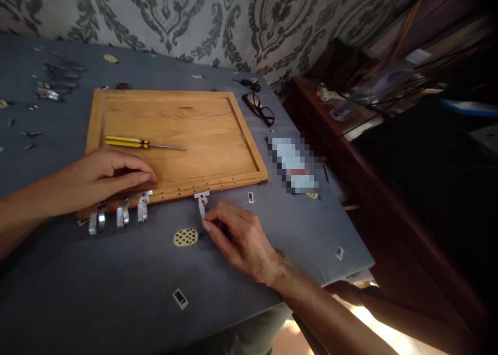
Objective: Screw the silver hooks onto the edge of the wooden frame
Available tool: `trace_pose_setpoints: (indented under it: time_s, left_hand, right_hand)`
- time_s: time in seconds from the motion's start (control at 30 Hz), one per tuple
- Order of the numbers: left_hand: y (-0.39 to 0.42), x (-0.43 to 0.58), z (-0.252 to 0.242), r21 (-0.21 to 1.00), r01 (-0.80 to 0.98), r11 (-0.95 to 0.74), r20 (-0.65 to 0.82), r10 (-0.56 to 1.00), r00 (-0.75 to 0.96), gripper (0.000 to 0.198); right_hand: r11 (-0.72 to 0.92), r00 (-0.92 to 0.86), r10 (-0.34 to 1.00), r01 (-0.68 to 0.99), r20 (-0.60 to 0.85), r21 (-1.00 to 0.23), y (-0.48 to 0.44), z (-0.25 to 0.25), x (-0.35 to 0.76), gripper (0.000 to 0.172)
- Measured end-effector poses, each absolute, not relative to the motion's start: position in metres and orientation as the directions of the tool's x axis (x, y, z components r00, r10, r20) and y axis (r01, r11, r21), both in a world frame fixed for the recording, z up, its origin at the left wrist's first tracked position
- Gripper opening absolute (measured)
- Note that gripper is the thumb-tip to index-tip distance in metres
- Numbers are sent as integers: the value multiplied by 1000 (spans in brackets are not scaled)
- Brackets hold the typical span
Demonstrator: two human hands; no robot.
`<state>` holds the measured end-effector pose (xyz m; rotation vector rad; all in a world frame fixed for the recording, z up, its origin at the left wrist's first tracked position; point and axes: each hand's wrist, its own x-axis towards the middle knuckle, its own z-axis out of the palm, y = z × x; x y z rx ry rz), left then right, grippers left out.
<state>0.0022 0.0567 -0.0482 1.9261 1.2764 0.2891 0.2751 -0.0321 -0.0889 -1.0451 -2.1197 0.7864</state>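
Illegible tags [180,298] dot the surface [132,282] as the right hand [247,241] pinches a metal hook [202,202] at the wooden panel's near edge [184,190], the left hand [107,173] nearby, its grip unclear.

The top of the frame is filled by a pale wall [194,28] patterned with dark medallions and leafy scrolls. Below it, a table [128,277] is covered in grey-blue cloth, dotted with yellow pineapples [185,237] and small lettered patches [180,299]. At the right, reddish-brown wooden furniture [317,103] is partly lost in shadow. Bright light [383,324] is seen at the lower right.
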Motion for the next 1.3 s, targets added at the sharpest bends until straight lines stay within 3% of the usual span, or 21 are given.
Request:
trace_pose_setpoints:
  time_s: [0.43, 0.6, 1.3]
  left_hand:
    - [58, -3, -56, 734, 651, -191, -212, 847, 488, 44]
    - [56, -3, -53, 749, 654, -106, -292, 833, 469, 47]
    - [56, -2, -54, 757, 637, -148, -240, 843, 481, 45]
  right_hand:
    - [491, -508, 824, 417, 251, -765, -33, -86, 275, 13]
    - [480, -512, 824, 401, 243, -781, -34, -88, 275, 14]
    - [467, -538, 811, 356, 232, -809, -36, -88, 275, 13]
